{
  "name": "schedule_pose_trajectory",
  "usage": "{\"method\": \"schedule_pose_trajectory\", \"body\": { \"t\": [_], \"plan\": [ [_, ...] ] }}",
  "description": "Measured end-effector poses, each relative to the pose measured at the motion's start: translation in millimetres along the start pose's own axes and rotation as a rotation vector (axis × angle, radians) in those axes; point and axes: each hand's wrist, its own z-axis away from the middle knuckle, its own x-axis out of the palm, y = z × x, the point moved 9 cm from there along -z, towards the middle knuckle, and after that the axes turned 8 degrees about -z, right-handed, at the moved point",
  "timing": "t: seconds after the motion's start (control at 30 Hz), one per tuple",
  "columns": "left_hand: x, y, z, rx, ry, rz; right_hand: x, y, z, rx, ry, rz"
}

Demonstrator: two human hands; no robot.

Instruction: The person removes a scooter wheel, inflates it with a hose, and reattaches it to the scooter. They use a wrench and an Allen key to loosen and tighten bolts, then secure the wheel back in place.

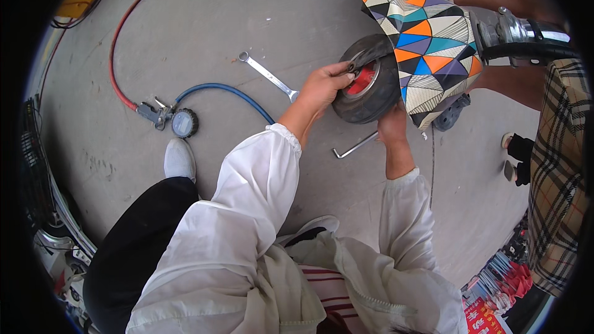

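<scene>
White jacket (210,260), left hand (321,88) pinching black strip (375,52), right hand (393,127), grip unclear, lettered sheet (480,318)

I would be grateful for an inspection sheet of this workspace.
Surface: grey concrete floor, with a thin dark seam.
Job's things: small wheel with black tyre and red hub, under a geometric-patterned panel; wrench and L-shaped hex key on the floor; tyre inflator with round gauge.
Clutter: small scraps, such as a pale one.
Left hand: pinches a black part beside the hub.
Right hand: at the wheel's underside; fingers mostly hidden.
Cables: red hose and blue hose join the inflator.
Surroundings: person in a checked garment at right.
</scene>
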Motion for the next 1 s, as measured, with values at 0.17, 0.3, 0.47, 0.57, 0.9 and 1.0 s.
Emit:
{"method": "schedule_pose_trajectory", "body": {
  "t": [0.17,0.3,0.47,0.57,0.9,1.0],
  "plan": [
    [-1.9,0.1,0.4,0.003,0.029,-0.028,-10.0,-5.5,1.8,-0.141,-0.043,0.313],
    [0.8,-1.2,0.5,0.0,0.017,0.027,-2.9,-13.8,3.4,-0.456,-0.207,0.86],
    [-3.5,-2.3,0.1,0.024,0.04,0.043,-2.4,-11.4,-2.9,-0.376,-0.233,0.758],
    [3.6,-2.7,7.4,0.06,0.059,0.063,-6.0,-14.6,-2.8,-0.437,-0.135,0.738],
    [-0.9,2.0,9.0,0.096,0.052,0.056,21.2,13.7,-6.4,0.461,-0.015,-0.638],
    [4.4,1.9,8.2,0.113,0.065,0.052,20.3,4.4,-4.8,0.323,-0.043,-0.716]
  ]
}}
